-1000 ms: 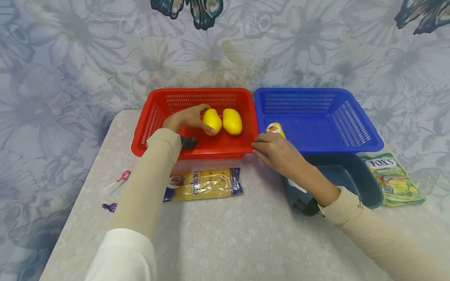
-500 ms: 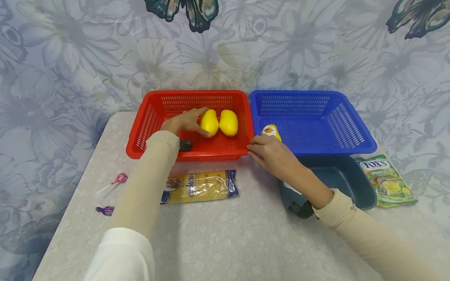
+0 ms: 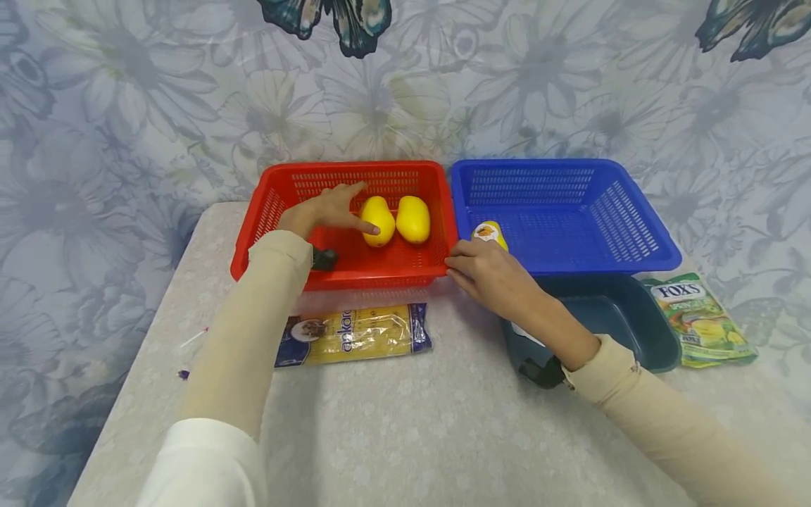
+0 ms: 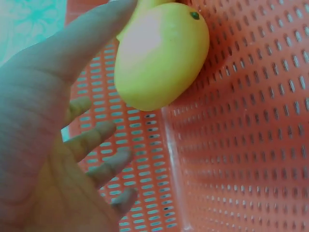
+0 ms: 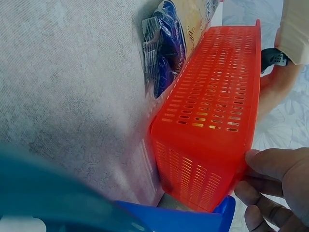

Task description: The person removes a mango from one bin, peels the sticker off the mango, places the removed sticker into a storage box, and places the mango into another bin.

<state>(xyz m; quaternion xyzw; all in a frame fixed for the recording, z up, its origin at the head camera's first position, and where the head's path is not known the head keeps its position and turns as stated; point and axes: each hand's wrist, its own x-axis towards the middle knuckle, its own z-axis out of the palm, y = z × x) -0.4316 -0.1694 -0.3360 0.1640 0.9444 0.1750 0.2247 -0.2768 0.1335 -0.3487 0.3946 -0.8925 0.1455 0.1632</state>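
The tabletop point(image 3: 405, 422) carries everything, so take the red basket point(image 3: 281, 189) on it as your landmark. Pressed against the red basket's right wall is the blue basket point(image 3: 633, 218), and in front of that, to the red basket's right, lies a dark tray point(image 3: 640, 324) with a green sweet bag point(image 3: 700, 320) beyond it. Just in front of the red basket lies a yellow pasta packet point(image 3: 355, 334).

Inside the red basket two mangoes lie side by side, touching: the left mango point(image 3: 377, 220) and the right mango point(image 3: 413, 219).

Your left hand point(image 3: 323, 210) is inside the red basket with its fingers spread and straight (the wrist view shows them fanned over the mesh floor); the thumb tip rests against the left mango, and nothing is gripped.

Your right hand point(image 3: 491, 276) sits at the red basket's front right corner, fingers loosely curled against the rim there; whether they actually grip it you cannot tell. Just behind that hand, inside the blue basket's near left corner, stands a small yellow bottle point(image 3: 491, 233).
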